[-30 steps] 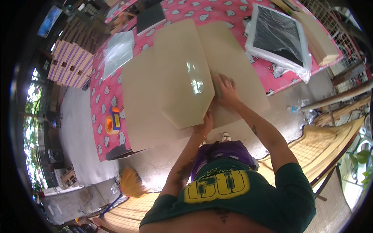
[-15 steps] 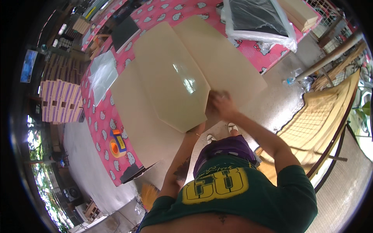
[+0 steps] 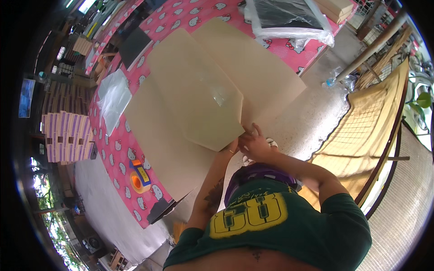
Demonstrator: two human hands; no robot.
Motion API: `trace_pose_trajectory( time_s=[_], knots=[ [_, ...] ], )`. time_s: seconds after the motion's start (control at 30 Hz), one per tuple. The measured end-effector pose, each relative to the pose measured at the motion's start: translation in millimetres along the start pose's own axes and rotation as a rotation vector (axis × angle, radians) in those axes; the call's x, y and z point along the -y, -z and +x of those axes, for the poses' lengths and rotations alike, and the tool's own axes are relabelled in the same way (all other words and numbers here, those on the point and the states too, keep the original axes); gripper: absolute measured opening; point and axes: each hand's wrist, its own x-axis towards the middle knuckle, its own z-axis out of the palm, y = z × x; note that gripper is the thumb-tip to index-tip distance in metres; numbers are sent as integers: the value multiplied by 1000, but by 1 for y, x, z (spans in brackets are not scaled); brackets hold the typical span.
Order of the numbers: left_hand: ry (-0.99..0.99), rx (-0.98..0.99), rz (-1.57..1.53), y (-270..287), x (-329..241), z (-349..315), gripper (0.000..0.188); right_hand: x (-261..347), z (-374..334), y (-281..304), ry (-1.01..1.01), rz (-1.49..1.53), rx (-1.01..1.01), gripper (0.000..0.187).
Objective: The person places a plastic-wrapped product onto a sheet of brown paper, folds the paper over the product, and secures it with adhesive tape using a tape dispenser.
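A large tan sheet of cardboard or stiff paper (image 3: 158,131) lies folded over the table's near edge. Its middle panel (image 3: 203,99), slightly glossy with slanted corners, sits on top of wider side parts. My left hand (image 3: 233,145) reaches beneath the panel's near corner, and its fingers are mostly hidden there. Close beside it, my right hand (image 3: 255,145) is at the same corner, its fingers bent in with one raised. What the right fingers pinch is too small to make out.
A table with a pink patterned cover (image 3: 129,180) carries an orange tape roll (image 3: 137,182), clear plastic (image 3: 113,99), a dark panel (image 3: 134,48) and a plastic-wrapped frame (image 3: 289,20). Stacked striped cartons (image 3: 68,137) stand left. A tan mesh-backed sheet (image 3: 361,131) leans at right.
My right hand has moved nearer to my body, down along the panel's edge to beside my left hand. The view has shifted slightly; the left hand stays under the corner.
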Motion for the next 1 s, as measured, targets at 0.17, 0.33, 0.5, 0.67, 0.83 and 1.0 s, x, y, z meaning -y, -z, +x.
trace_pose_trajectory(
  time_s=[0.17, 0.33, 0.5, 0.67, 0.83, 1.0],
  knots=[
    [-436, -371, 307, 0, -14, -1, 38, -62, 69, 47, -592, 1158, 5, 52],
    [-308, -292, 220, 21, -44, -11, 34, -46, 123, 81, -781, 1119, 325, 55],
    [-298, -256, 330, 13, -47, -9, 35, -59, 123, 67, -697, 1301, 355, 55],
    [-390, -68, -589, -35, -15, 22, 38, -58, 96, 53, -655, 1246, 348, 49],
    [-520, -204, 268, -65, 90, 0, 27, 13, 38, 39, -332, 1316, 1015, 46],
    [-421, -347, 116, 13, -23, -82, 21, 1, 22, 77, -132, 1133, 1170, 44]
  ],
)
